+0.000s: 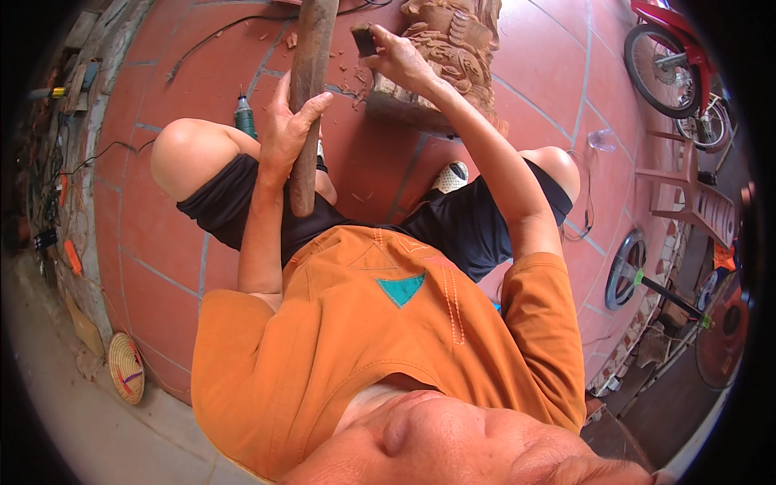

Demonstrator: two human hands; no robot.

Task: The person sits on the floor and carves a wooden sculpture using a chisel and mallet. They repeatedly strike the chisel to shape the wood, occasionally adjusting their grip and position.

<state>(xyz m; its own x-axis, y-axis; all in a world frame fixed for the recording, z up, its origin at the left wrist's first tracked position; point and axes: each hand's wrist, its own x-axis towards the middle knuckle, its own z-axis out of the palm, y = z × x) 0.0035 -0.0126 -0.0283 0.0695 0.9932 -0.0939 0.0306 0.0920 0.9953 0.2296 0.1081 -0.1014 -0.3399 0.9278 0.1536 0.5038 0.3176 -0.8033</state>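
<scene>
Brown wood fills your left hand: it grips the long club, thumb across the front. Your right hand, extended forward, pinches a small dark block just left of the carving. The carving, reddish-brown and deeply cut, rests on the tiled floor ahead of you.

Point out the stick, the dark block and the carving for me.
Stick (309,66): head view, upper part of its shaft.
Dark block (365,43): head view, middle of its face.
Carving (454,63): head view, its carved front.
</scene>
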